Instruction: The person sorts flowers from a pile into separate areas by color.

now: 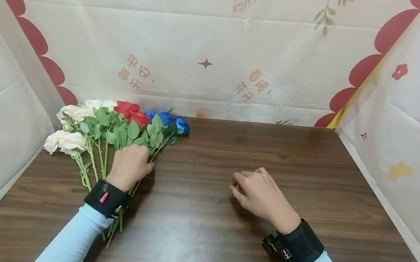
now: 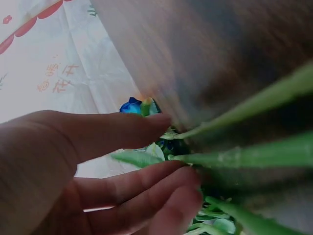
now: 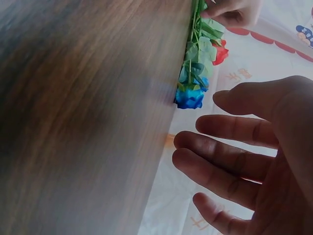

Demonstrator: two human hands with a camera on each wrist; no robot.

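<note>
Backdrop [image 1: 182, 32] reads mirrored "LUCK" [image 1: 244, 4], left fingers [image 2: 137, 182] parted near stems [image 2: 244, 157], right fingers [image 3: 225, 151] spread

Glossy wood-grain table [image 1: 192, 215]; matt cloth-like flowers [image 1: 134, 113]

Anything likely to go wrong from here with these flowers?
Possibly three things. The stems draw together towards their lower ends, so moving one may drag others. The leaves crowd close to the red flowers and blue flowers, so they could snag when one is lifted. The right grip is empty and apart from the stems, so only the left grip is placed to steady them.
</note>
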